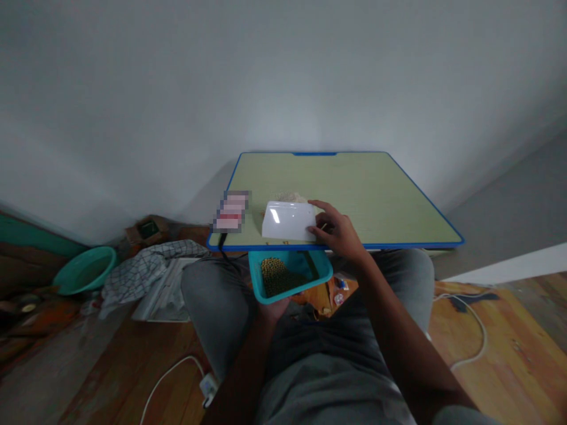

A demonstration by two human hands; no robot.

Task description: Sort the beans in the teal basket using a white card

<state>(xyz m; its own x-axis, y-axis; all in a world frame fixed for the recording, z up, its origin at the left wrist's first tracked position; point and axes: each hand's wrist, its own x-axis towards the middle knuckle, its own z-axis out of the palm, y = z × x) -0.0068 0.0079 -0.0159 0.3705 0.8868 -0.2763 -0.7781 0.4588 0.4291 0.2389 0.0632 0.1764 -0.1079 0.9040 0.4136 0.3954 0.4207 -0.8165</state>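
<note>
My left hand (272, 308) grips the near wall of a teal plastic tray (323, 270) from below, holding it just under the table's front edge. Yellowish beans (277, 277) lie in the tray. My right hand (337, 232) rests on the table edge, its fingers closed on the right end of a white rectangular box (287, 221). Behind the box a small pile of pale grains (291, 196) lies on the green tabletop (372, 195).
The table has a blue rim (398, 245) and stands against a white wall. A teal basin (84, 270), a checked cloth (146, 268) and white cables (476, 330) lie on the wooden floor. My grey-trousered knees sit under the table.
</note>
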